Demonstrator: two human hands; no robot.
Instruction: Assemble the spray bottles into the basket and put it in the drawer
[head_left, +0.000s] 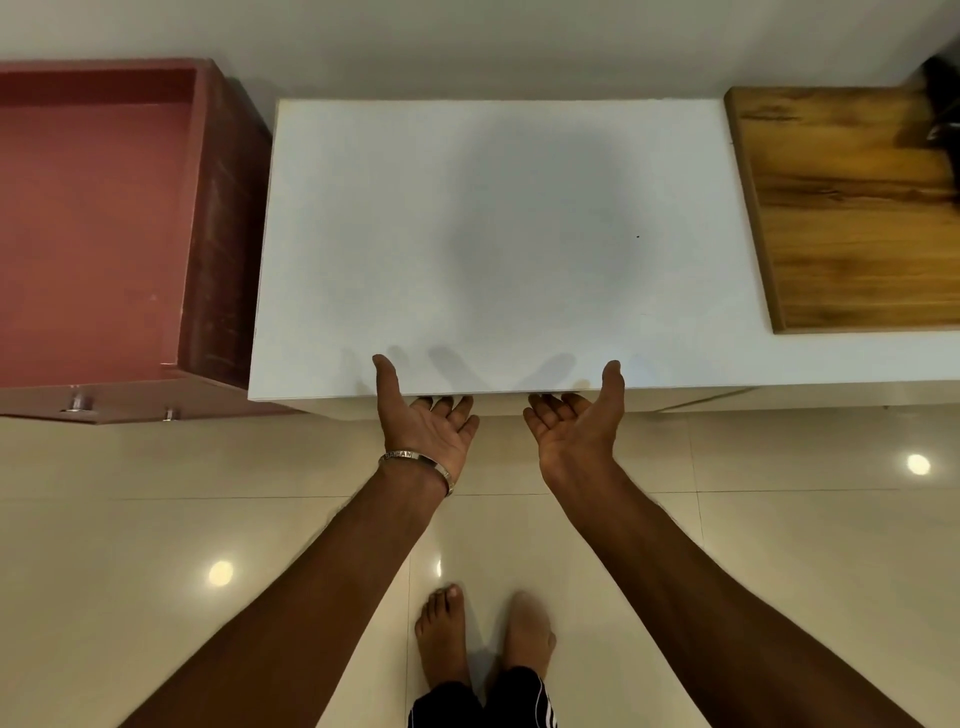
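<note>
I see both my hands palm-up at the near edge of the white table (493, 234), fingers tucked under its lip, thumbs on top. My left hand (428, 415) and right hand (576, 418) are spread open and hold nothing. No spray bottles or basket are visible. The open red drawer (93, 218) lies left of the table, so my left hand is nearer.

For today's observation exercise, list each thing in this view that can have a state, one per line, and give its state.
Red drawer: pulled open, nothing visible inside.
White tabletop: bare; thumbs rest on its front edge.
Left hand: palm up, fingers under the edge, holding nothing.
Right hand: same pose, holding nothing.
Wooden board: lying flat on the counter.
</note>
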